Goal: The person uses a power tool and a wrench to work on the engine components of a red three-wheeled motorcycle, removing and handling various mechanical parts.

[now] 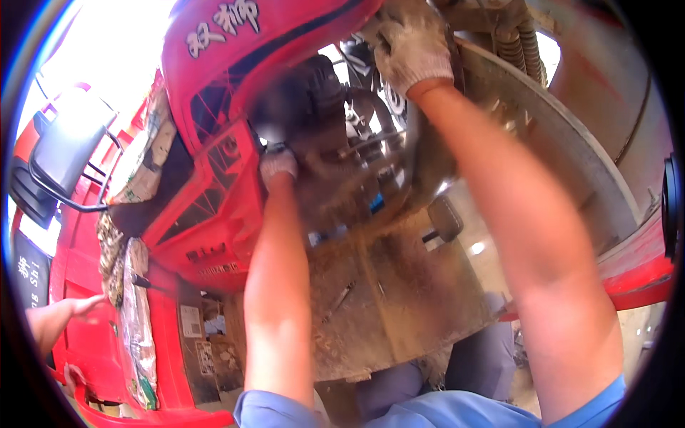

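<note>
My left hand (278, 164), in a pale knit glove, reaches into the dark opening beside the red plastic panel (239, 178) of a vehicle. Its fingers are lost in shadow and blur. Higher up and to the right, my right hand (416, 50) wears a dirty pale glove. Its fingers curl at the lower edge of the red body cover (285, 25), around something hidden by the glove. Between my arms are dark mechanical parts (325, 93), partly blurred. A worn brown floor panel (407, 307) lies below them, with a thin, long tool (339, 301) on it.
At the left, another person's bare hand (78, 308) is near a plastic-wrapped strip (139, 321) on red bodywork. A mirror (75, 139) juts out above it. Corrugated hoses (524, 50) hang at upper right, over a curved metal edge (564, 114). A dark pedal-like pad (446, 217) stands beyond the panel.
</note>
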### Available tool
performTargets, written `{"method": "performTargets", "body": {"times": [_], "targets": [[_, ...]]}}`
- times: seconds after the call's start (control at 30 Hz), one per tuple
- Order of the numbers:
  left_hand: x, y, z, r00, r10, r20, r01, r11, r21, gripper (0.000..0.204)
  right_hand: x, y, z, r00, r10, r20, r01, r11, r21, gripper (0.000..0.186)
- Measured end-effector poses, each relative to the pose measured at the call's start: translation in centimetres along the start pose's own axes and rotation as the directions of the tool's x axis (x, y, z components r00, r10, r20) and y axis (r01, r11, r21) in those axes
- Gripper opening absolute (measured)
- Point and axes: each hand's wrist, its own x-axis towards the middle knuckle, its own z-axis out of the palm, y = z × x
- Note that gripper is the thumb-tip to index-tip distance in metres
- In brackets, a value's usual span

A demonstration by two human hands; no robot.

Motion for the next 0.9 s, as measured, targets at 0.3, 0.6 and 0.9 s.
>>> {"method": "performTargets", "body": {"times": [0.3, 0.6, 0.9], "targets": [[-0.4, 1.0, -1.0, 0.994, 0.069, 0.082, -0.086, 0.969, 0.231, 0.039, 0.3, 1.6, 1.2, 0.969, 0.015, -0.246, -0.006, 0.999, 0.039, 0.023], [-0.7, 1.6, -2.1, 0.995, 0.023, 0.092, -0.035, 0.991, 0.131, 0.059, -0.6, -0.2, 1.7, 0.983, -0.026, -0.182, 0.035, 0.998, 0.049, 0.023], [7.3, -5.4, 4.3, 0.969, -0.237, 0.07, 0.237, 0.971, 0.016, 0.057, -1.9, 1.4, 3.8, 0.96, -0.107, -0.26, 0.11, 0.994, -0.004, 0.024]]}}
